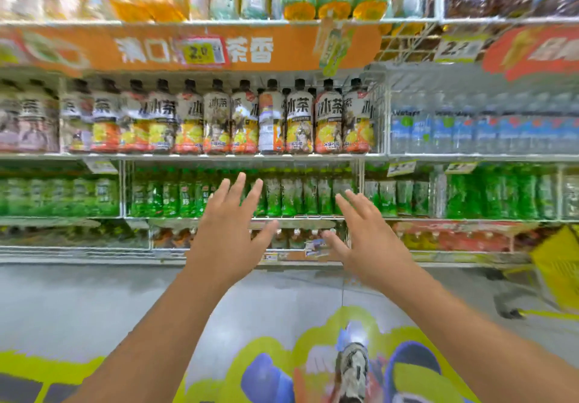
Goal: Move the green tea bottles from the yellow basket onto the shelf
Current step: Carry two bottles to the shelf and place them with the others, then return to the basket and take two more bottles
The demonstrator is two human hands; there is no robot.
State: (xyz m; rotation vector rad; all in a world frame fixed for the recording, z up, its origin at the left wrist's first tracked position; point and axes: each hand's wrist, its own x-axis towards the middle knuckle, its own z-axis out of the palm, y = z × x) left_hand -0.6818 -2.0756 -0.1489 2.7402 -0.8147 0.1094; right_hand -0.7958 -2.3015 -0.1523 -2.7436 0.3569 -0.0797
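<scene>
Green tea bottles (291,194) stand in a packed row on a white wire shelf (294,218) at the middle of the view. My left hand (232,230) is raised in front of that row, fingers spread, holding nothing. My right hand (365,239) is beside it to the right, also spread and empty. Both hands hover just short of the bottles, apart from them. The yellow basket (556,269) sits on the floor at the right edge, partly cut off; its contents are hidden.
Above the green tea row stands a shelf of iced tea bottles (216,120) with black caps, and water bottles (470,130) to the right. Lower shelves hold more drinks. Grey floor with a colourful sticker (282,368) lies below; my shoe (352,368) stands on it.
</scene>
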